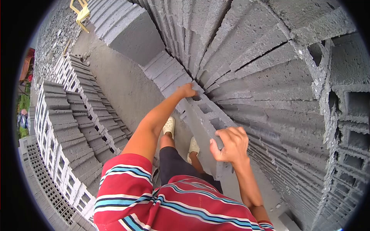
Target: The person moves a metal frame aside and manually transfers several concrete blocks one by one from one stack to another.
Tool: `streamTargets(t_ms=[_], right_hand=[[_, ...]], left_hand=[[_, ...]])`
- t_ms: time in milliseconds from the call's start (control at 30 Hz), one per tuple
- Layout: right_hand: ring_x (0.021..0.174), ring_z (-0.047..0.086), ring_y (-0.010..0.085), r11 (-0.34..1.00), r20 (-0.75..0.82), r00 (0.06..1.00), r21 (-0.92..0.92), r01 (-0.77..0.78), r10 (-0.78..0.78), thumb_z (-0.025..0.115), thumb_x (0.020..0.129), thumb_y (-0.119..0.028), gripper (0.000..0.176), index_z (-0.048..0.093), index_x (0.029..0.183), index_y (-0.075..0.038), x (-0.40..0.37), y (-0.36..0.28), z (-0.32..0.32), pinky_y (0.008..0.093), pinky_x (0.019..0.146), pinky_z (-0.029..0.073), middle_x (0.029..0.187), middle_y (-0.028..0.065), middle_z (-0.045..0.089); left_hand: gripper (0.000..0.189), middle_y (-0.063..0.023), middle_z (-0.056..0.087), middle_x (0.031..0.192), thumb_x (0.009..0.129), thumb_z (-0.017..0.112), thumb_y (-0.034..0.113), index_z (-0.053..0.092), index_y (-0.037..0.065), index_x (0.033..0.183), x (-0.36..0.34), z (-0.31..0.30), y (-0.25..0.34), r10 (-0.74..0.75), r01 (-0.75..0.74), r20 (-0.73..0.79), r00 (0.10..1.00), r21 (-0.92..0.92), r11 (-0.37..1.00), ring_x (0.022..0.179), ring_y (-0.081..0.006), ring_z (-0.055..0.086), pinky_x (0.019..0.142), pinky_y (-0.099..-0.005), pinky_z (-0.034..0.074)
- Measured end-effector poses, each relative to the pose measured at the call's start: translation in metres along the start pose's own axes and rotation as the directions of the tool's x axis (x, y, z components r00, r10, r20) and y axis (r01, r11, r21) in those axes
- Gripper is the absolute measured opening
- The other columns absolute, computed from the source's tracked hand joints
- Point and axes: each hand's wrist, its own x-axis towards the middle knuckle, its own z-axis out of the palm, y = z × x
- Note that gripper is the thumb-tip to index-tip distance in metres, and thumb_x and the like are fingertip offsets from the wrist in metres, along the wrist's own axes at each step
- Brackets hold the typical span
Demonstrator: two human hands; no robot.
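A grey concrete hollow block [198, 121] hangs in front of my legs, its row of square holes facing up. My left hand [187, 91] is closed over the far end of it. At the near end my right hand [232, 145] grips the top edge, thumb on one side and fingers over the other; the fingertips are partly hidden. Just beyond my left hand lies a low row of similar blocks [165, 71]. Close along the block's right side rises a tall stack of hollow blocks [269, 84].
To the left stands another long stack of blocks [69, 127]. A strip of bare ground [119, 77] runs between the stacks. Higher blocks [135, 34] form a step ahead. Gravel [54, 46] and a yellow chair [81, 14] are at the far left. My feet wear light clogs [169, 126].
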Motion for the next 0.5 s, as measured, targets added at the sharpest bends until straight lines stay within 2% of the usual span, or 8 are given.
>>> streamTargets(t_ms=[133, 233, 267, 333, 400, 433, 467, 500], right_hand=[[0.054, 0.055, 0.0239, 0.997, 0.079, 0.995, -0.055, -0.050, 0.054, 0.065, 0.061, -0.023, 0.018, 0.060, 0.067, -0.006, 0.034, 0.000, 0.009, 0.0340, 0.055, 0.038, 0.056, 0.0075, 0.057], [0.056, 0.057, 0.0261, 0.989, 0.167, 0.980, -0.116, -0.093, 0.112, 0.062, 0.065, -0.027, 0.022, 0.061, 0.068, -0.006, 0.062, -0.003, 0.023, 0.0359, 0.059, 0.041, 0.054, 0.0101, 0.057], [0.058, 0.058, 0.0273, 0.985, 0.186, 0.974, -0.134, -0.107, 0.131, 0.061, 0.067, -0.029, 0.024, 0.062, 0.069, -0.005, 0.073, -0.003, 0.030, 0.0371, 0.060, 0.042, 0.053, 0.0113, 0.057], [0.061, 0.060, 0.0300, 0.976, 0.237, 0.956, -0.172, -0.133, 0.172, 0.058, 0.069, -0.033, 0.029, 0.062, 0.071, -0.004, 0.092, -0.010, 0.041, 0.0393, 0.064, 0.044, 0.057, 0.0142, 0.059], [0.066, 0.061, 0.0329, 0.964, 0.290, 0.933, -0.221, -0.150, 0.212, 0.056, 0.070, -0.036, 0.034, 0.063, 0.073, -0.003, 0.109, -0.019, 0.048, 0.0414, 0.068, 0.045, 0.063, 0.0175, 0.061], [0.067, 0.061, 0.0335, 0.967, 0.296, 0.933, -0.209, -0.147, 0.206, 0.054, 0.071, -0.036, 0.036, 0.063, 0.074, -0.002, 0.116, -0.022, 0.052, 0.0419, 0.069, 0.045, 0.065, 0.0190, 0.062], [0.068, 0.062, 0.0341, 0.970, 0.301, 0.932, -0.195, -0.148, 0.203, 0.052, 0.072, -0.036, 0.038, 0.064, 0.075, 0.000, 0.121, -0.026, 0.058, 0.0423, 0.071, 0.045, 0.067, 0.0206, 0.062], [0.068, 0.062, 0.0347, 0.972, 0.306, 0.930, -0.180, -0.152, 0.202, 0.050, 0.073, -0.036, 0.040, 0.064, 0.076, 0.001, 0.125, -0.030, 0.062, 0.0428, 0.072, 0.045, 0.069, 0.0221, 0.062]], left_hand=[[0.049, -0.0136, 0.058, 0.107, 0.080, 0.056, 0.037, 0.051, 0.001, 0.113, -0.107, -0.020, 0.003, -0.315, 0.057, -0.260, 0.913, -0.684, 0.728, 0.098, -0.0229, 0.053, 0.084, -0.0338, 0.040], [0.047, -0.0098, 0.055, 0.108, 0.083, 0.046, 0.043, 0.049, 0.005, 0.113, -0.192, 0.025, -0.012, -0.597, 0.188, -0.025, 0.802, -0.938, 0.292, 0.094, -0.0224, 0.049, 0.079, -0.0375, 0.036], [0.051, -0.0098, 0.054, 0.107, 0.082, 0.045, 0.047, 0.048, 0.007, 0.114, -0.218, 0.042, -0.012, -0.639, 0.341, 0.158, 0.753, -0.924, 0.174, 0.094, -0.0229, 0.050, 0.081, -0.0403, 0.035], [0.061, -0.0121, 0.052, 0.111, 0.082, 0.042, 0.053, 0.044, 0.002, 0.117, -0.267, 0.058, 0.018, -0.542, 0.474, 0.447, 0.712, -0.875, -0.099, 0.103, -0.0281, 0.047, 0.088, -0.0434, 0.033], [0.077, -0.0165, 0.043, 0.124, 0.083, 0.036, 0.059, 0.029, 0.001, 0.131, -0.290, 0.080, 0.036, -0.291, 0.595, 0.665, 0.688, -0.746, -0.299, 0.115, -0.0324, 0.040, 0.094, -0.0451, 0.030], [0.081, -0.0180, 0.038, 0.129, 0.082, 0.033, 0.062, 0.026, 0.001, 0.134, -0.299, 0.082, 0.049, -0.120, 0.579, 0.666, 0.737, -0.713, -0.396, 0.119, -0.0338, 0.037, 0.096, -0.0457, 0.028], [0.083, -0.0182, 0.031, 0.134, 0.080, 0.032, 0.065, 0.027, 0.002, 0.133, -0.311, 0.070, 0.074, -0.090, 0.483, 0.589, 0.803, -0.733, -0.480, 0.120, -0.0344, 0.037, 0.097, -0.0458, 0.027], [0.082, -0.0185, 0.025, 0.138, 0.079, 0.033, 0.065, 0.027, 0.004, 0.134, -0.311, 0.070, 0.076, 0.085, 0.472, 0.565, 0.821, -0.586, -0.658, 0.124, -0.0342, 0.032, 0.099, -0.0457, 0.026]])
